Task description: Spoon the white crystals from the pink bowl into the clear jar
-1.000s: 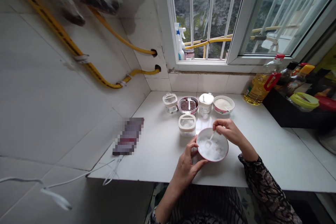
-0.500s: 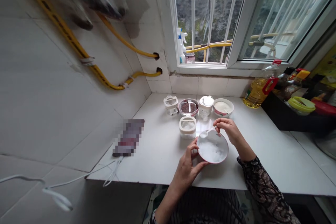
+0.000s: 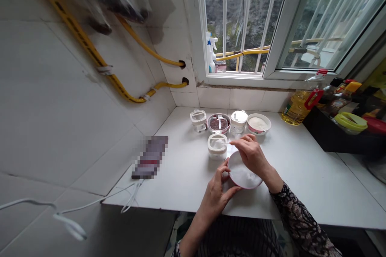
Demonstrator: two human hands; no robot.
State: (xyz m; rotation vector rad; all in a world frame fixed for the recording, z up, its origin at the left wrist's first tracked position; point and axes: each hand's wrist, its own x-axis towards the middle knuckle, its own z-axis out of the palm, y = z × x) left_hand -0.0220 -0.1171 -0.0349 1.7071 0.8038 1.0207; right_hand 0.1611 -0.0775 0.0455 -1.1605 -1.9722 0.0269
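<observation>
My left hand (image 3: 215,188) grips the left rim of a bowl (image 3: 237,176), which is tilted and holds white granules. In my right hand (image 3: 250,154), a small white spoon (image 3: 224,143) is pinched by its handle. The spoon's bowl end is over the mouth of a clear square jar (image 3: 217,150) with a cream rim and white contents. My right hand hides part of the bowl's far side. Behind the jar stands a bowl of dark reddish grains (image 3: 214,125), with a clear lid and a small white spoon resting on it.
Two more lidded jars, one at left (image 3: 198,122) and one at right (image 3: 239,120), flank the dark-grain bowl. Beside them sits a bowl of white grains (image 3: 259,123). An oil bottle (image 3: 297,106) and a black condiment box (image 3: 319,132) stand at right. A blurred-out dark object (image 3: 150,158) and white cable (image 3: 132,198) lie left.
My right hand has moved left with the spoon, from above the bowl to the jar's mouth. My left hand keeps its hold on the bowl.
</observation>
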